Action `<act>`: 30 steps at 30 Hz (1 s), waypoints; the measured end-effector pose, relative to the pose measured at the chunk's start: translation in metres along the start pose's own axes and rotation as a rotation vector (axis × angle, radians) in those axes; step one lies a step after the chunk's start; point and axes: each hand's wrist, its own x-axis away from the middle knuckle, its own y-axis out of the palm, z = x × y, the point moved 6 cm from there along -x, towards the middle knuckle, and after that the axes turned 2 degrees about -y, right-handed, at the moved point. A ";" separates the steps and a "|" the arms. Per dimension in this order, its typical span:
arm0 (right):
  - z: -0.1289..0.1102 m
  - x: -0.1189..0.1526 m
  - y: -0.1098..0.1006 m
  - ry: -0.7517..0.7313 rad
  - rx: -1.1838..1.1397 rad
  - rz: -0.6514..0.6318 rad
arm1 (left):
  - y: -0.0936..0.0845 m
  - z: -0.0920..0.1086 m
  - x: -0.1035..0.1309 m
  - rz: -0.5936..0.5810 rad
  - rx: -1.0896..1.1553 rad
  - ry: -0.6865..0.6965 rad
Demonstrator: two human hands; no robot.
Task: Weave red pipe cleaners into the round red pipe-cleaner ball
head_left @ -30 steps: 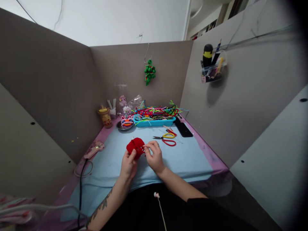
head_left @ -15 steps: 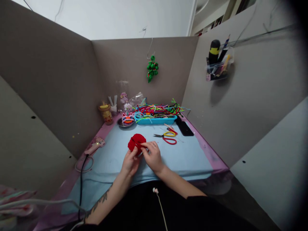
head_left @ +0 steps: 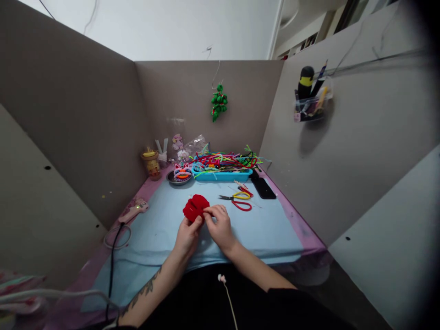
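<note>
Red yarn piece: being held above the blue cloth. Left hand: gripping the piece's lower edge between thumb and fingers. Right hand: pinching its right edge with thumb and fingertips. Scissors: lying with handles spread. Black phone: resting farther right.

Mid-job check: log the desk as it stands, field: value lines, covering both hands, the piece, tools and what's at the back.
Left hand: supports the red piece from its near side
Right hand: at the red piece's right edge; exact grip too small to tell
Scissors: on the blue cloth, beyond the right hand, blades pointing left
Black phone: right of the scissors
Blue tray: at the back, heaped with coloured cords
Metal dish: left of the tray, holding a pink-eared figure
</note>
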 end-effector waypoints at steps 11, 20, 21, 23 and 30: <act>-0.009 0.006 0.012 -0.144 0.259 -0.125 | -0.001 0.004 0.003 0.144 0.155 -0.096; -0.020 0.013 0.019 -0.272 0.361 -0.110 | -0.005 -0.008 -0.007 0.215 0.249 -0.031; -0.021 0.013 0.019 -0.272 0.352 -0.111 | -0.005 -0.008 -0.008 0.213 0.257 -0.037; -0.020 0.012 0.017 -0.236 0.288 -0.109 | -0.006 -0.006 -0.009 0.219 0.268 -0.064; -0.004 0.011 0.012 -0.054 0.092 -0.088 | -0.004 0.005 -0.004 0.261 0.249 -0.144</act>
